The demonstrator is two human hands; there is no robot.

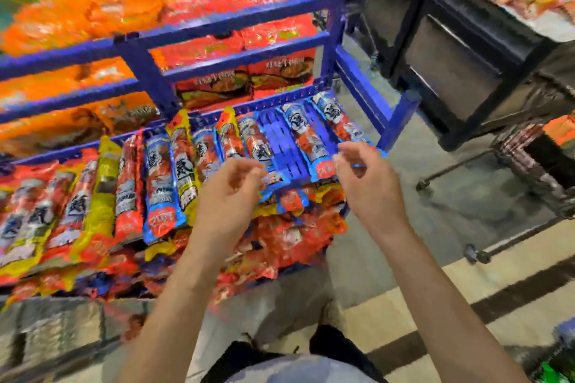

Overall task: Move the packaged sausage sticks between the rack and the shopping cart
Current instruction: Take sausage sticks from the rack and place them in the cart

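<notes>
Two hands hover at the front edge of the blue rack (236, 56), in the middle of the frame. The sausage sticks (161, 177) lie side by side on its sloped lower tray, each packet running lengthwise down the slope. That is probably so they slide toward the front lip and show their labels to a shopper.

One bare slot (281, 140) of blue tray shows between two blue packets, right of centre. The left hand (230, 186) has its fingers curled, with the tips at the lower end of the blue packet left of the slot (256, 146). Blur hides whether it pinches the wrapper or only touches it. The right hand (368, 179) is loosely curled with nothing visible in it. It sits just beside the lower end of the blue packet right of the slot (306, 140), thumb toward the wrapper.

So the sticks lie just ahead of and under both sets of fingertips, and the bare slot lies between the hands. A wheeled metal frame (457, 169) stands at the right edge of the frame, well apart from both hands. It may be the shopping cart, though too little shows to be sure. Larger red packs (217, 84) fill the shelf above the tray.
</notes>
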